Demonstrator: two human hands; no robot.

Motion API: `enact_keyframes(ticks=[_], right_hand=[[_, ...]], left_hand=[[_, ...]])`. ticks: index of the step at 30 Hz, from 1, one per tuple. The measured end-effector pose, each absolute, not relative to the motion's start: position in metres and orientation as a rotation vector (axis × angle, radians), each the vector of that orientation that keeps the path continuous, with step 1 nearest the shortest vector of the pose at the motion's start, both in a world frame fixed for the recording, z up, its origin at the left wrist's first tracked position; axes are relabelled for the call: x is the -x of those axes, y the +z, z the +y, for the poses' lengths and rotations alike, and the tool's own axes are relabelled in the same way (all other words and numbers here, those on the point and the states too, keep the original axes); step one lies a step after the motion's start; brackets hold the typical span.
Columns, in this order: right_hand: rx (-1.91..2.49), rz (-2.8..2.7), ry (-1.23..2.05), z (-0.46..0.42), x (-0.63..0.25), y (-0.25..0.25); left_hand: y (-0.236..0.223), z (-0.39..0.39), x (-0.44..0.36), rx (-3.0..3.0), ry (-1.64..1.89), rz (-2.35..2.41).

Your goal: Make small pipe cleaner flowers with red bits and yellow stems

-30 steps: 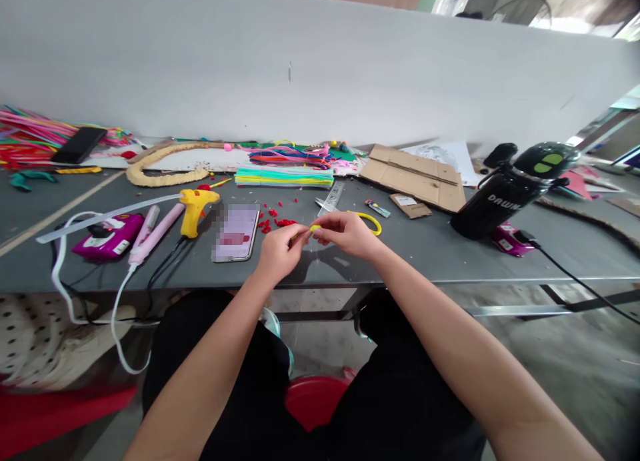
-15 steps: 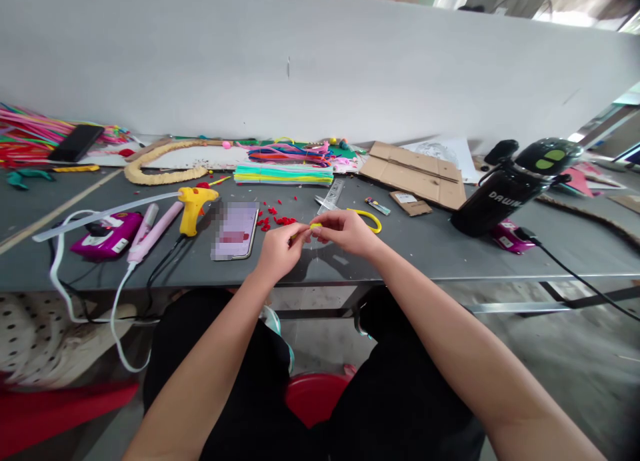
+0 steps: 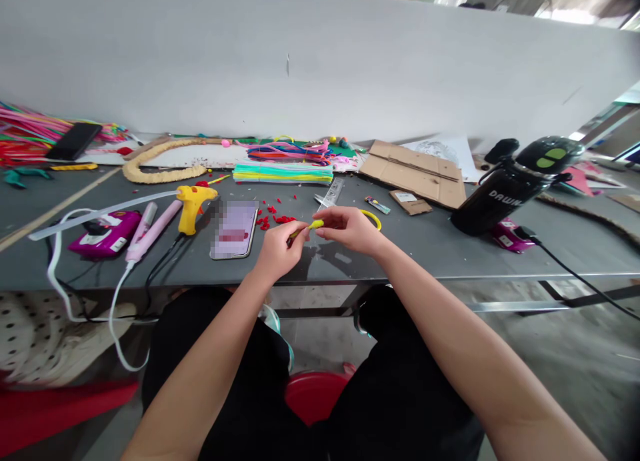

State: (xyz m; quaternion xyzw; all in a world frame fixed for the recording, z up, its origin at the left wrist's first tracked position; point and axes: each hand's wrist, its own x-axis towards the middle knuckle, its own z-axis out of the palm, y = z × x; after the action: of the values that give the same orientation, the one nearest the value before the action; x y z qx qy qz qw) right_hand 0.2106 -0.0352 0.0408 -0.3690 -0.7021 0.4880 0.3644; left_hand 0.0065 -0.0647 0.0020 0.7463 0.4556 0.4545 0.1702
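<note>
Over the front of the table, my left hand (image 3: pixel 280 249) is closed in a pinch on a small fuzzy yellow piece (image 3: pixel 316 225), which looks like a bit of pipe cleaner. My right hand (image 3: pixel 350 229) pinches the same piece from the other side, thumb and forefinger at its right end. Behind the right hand a yellow loop (image 3: pixel 379 222), like a scissors handle, shows in part. Small red bits (image 3: pixel 285 219) lie scattered just beyond my left hand. A phone (image 3: pixel 234 230) with its screen lit rests left of that hand.
A yellow glue gun (image 3: pixel 192 207), pink corded tool (image 3: pixel 153 233) and purple power block (image 3: pixel 106 237) stand left. Behind are pipe cleaner bundles (image 3: pixel 283 174) and a metal ruler (image 3: pixel 333 193). Cardboard (image 3: pixel 413 174) and a black bottle (image 3: pixel 493 197) stand right.
My right fingers have shifted slightly up and rightward, so more of the yellow piece shows between the hands. The left hand stays almost where it was.
</note>
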Motion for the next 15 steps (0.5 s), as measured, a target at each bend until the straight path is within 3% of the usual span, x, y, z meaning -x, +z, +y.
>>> enact_keyframes(ticks=[15], right_hand=[[0.972,-1.839,1.117,-0.0365,-0.2063,0.041]], left_hand=[[0.0055,-0.0668,-0.0073,-2.143,1.292,1.283]])
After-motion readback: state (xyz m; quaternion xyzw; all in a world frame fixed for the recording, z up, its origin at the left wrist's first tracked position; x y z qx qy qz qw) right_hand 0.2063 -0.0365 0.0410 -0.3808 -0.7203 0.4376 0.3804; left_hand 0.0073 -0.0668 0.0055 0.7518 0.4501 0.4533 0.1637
